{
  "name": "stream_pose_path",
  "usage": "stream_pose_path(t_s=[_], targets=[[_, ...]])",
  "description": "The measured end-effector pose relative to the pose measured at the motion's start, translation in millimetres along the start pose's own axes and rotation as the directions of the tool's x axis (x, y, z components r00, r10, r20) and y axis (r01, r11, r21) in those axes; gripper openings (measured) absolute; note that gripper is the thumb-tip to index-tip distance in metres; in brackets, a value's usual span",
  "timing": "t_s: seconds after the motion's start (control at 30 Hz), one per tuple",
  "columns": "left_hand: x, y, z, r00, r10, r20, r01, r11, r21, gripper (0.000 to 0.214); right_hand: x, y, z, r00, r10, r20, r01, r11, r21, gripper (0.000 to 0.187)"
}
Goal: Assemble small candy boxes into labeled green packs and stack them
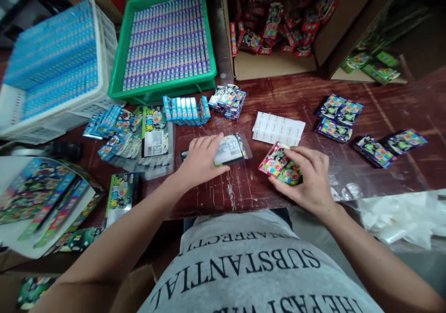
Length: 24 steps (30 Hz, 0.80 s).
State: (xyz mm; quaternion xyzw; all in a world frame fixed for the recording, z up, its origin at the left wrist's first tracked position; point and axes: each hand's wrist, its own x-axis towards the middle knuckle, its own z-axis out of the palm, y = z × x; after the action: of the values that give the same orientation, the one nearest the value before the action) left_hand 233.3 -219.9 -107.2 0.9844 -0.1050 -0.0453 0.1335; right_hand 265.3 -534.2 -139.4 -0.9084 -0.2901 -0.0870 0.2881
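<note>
My right hand [310,183] is clamped on a small stack [278,166] of glossy foil packs, thumb on the near side and fingers curled over the far edge. The top pack is red with bright round cartoon prints, the one under it green, and the stack is tilted, its left corner down near the counter [244,187] in front of me. My left hand [202,159] lies palm down on the left end of a clear sleeve [232,149] flat on the counter, just left of the stack. The sleeve holds a card with a white label and a green and purple edge. Whether my fingers pinch it I cannot tell. My hands are apart, with bare wood between them. Just behind the stack lies a white sticker sheet [278,128]. Further back stand a row of blue boxes [186,109] and a heap of purple packs [228,100]. Behind those are a green tray [120,78] filled with tight rows and a carton [275,64] of red packs. A white basket [104,48] of blue boxes stands at far left, and more purple packs [337,115] lie to the right.
</note>
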Motion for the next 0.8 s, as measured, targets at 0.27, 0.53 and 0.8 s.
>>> stream_pose_path(t_s=[0.27,0.53,0.8], targets=[[-27.0,14.4,7.3,0.977,0.207,0.052,-0.197,0.968,-0.153,0.075,8.5,-8.8,3.8,0.930,-0.185,0.317,0.140,0.977,0.161,0.070],[-27.8,15.6,23.1,0.956,0.247,0.157,-0.205,0.949,-0.241,0.080,0.3,-0.7,1.0,0.872,-0.245,0.425,0.121,0.947,0.298,0.099],[-24.5,24.0,28.8,0.959,0.260,0.116,-0.223,0.940,-0.258,0.081,7.8,23.4,-5.4,0.809,-0.313,0.497,0.134,0.922,0.363,0.073]])
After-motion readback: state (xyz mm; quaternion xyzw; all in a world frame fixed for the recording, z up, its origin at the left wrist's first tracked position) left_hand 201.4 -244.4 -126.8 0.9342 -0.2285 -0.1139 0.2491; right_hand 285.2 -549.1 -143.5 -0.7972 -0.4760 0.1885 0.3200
